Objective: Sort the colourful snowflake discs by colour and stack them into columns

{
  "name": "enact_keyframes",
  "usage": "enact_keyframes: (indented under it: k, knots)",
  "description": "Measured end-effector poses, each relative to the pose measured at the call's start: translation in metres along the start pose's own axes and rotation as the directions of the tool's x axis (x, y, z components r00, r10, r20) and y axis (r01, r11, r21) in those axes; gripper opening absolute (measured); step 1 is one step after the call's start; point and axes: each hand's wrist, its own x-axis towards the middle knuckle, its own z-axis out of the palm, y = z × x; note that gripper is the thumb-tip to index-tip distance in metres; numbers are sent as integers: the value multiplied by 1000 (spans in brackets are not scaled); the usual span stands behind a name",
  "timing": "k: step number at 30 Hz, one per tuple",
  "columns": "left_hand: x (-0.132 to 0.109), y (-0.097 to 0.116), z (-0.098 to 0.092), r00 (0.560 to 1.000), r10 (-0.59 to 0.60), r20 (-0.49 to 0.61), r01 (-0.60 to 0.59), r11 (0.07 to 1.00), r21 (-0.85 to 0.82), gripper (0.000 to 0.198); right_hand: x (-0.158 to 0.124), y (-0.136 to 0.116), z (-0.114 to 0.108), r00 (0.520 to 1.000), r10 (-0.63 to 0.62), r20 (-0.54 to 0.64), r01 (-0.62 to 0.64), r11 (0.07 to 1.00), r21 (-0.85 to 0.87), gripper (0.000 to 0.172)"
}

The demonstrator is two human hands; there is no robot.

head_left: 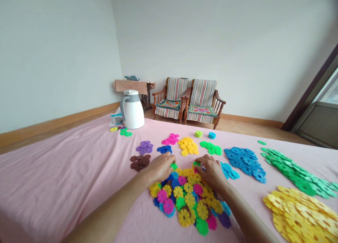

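A mixed heap of coloured plastic snowflake discs [188, 199] lies on the pink cloth [66, 172] in front of me. My left hand [160, 165] rests on the heap's far left edge, fingers curled, its fingertips pinching a green disc [173, 166]. My right hand [211, 169] lies on the heap's far right edge, fingers bent, with another green disc [196, 163] at its fingertips. Small sorted piles sit just beyond: brown [139, 162], purple [144, 147], dark blue [164, 149], pink [170, 139], yellow [188, 146], green [211, 148].
Large piles lie to the right: blue [245, 159], green [298, 172], yellow [301, 213], plus a small light blue pile [229, 171]. A white jug [131, 109] stands at the far left of the cloth. Two wooden armchairs [188, 100] stand by the back wall.
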Motion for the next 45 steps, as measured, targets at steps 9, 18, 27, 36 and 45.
enact_keyframes:
  k: [9, 18, 27, 36, 45]
  knots:
    - [0, 1, -1, 1000, -1, -3, 1, 1000, 15, 15, 6, 9, 10, 995, 34, -95, -13, 978, 210, 9]
    - [0, 0, 0, 1000, -5, 8, 5, 1000, 2, 16, 9, 14, 1, 992, 122, -24, -103, 918, 384, 6]
    - [1, 0, 0, 1000, -24, 18, 24, 1000, 0, 13, 24, 38, -10, 919, 356, -171, -300, 911, 282, 9]
    - [0, 2, -3, 1000, -12, 17, 12, 1000, -1, 12, 23, 32, -7, 948, 276, -159, -216, 924, 315, 24]
    - [0, -1, 1, 1000, -3, 0, 3, 1000, 23, 17, 16, 6, 13, 999, 39, -3, -37, 980, 195, 18]
